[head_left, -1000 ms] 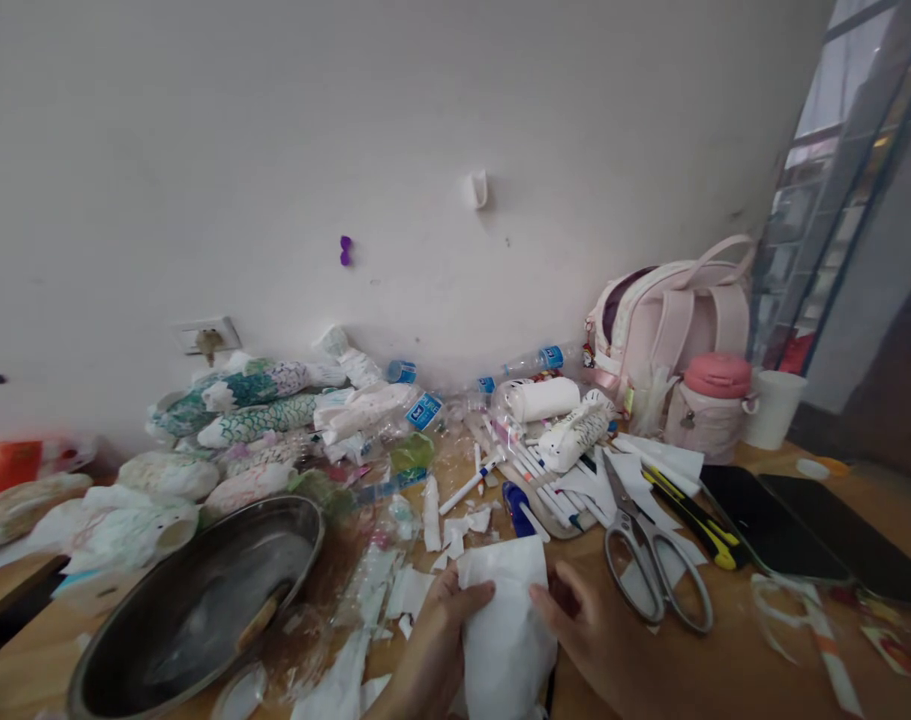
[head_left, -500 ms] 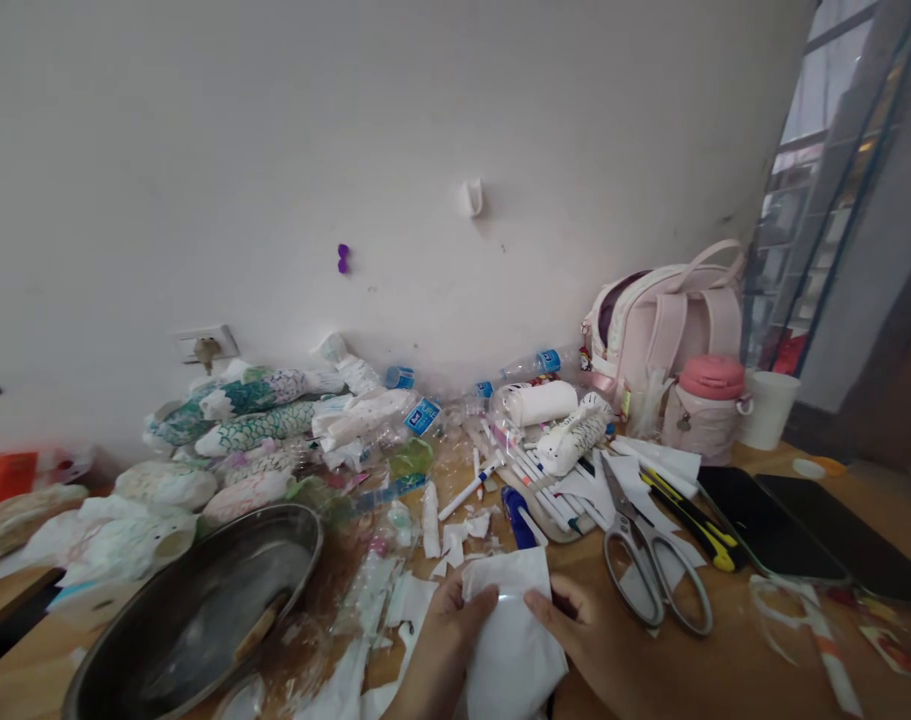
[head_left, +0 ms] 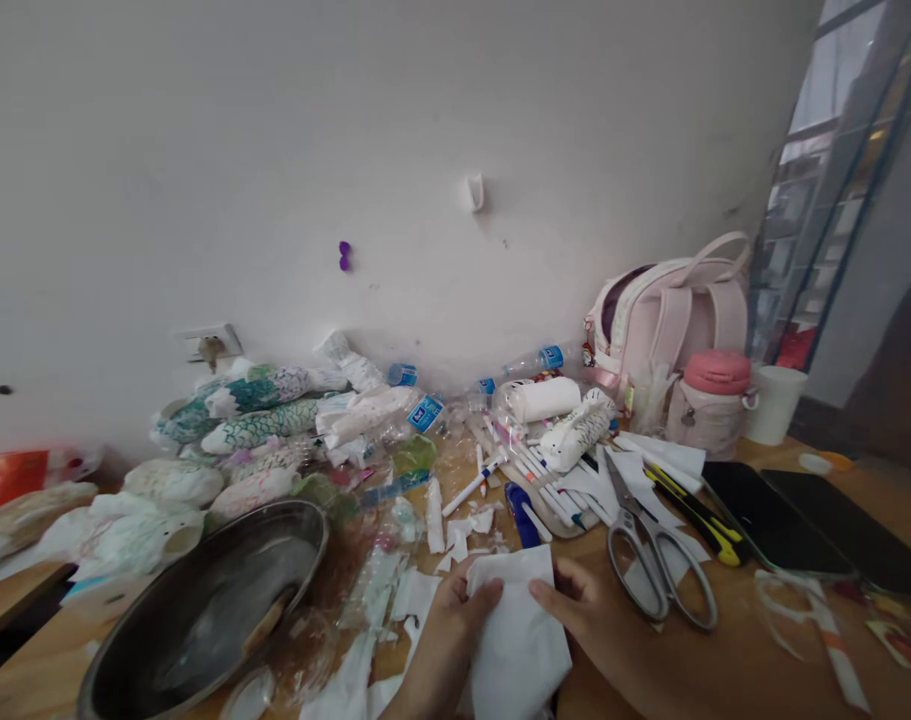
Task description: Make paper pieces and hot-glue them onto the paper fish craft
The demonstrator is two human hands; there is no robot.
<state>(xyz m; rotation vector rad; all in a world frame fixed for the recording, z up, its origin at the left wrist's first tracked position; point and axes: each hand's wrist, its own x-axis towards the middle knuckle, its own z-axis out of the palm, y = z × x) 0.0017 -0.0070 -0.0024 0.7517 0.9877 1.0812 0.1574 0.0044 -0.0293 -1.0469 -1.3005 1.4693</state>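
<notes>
Paper [head_left: 521, 640], white, is pinched by the left hand [head_left: 455, 622] and right hand [head_left: 577, 612], near, left of scissors [head_left: 639, 522].

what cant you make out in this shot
All in the head view:
- Lower end of the white sheet: cut off by the bottom edge.
- Some fingertips of the left hand and right hand: hidden behind the sheet.
- Near side of the basin: cut off by the bottom edge.
- Inside of the backpack: dark, mostly hidden by its own front.
</notes>
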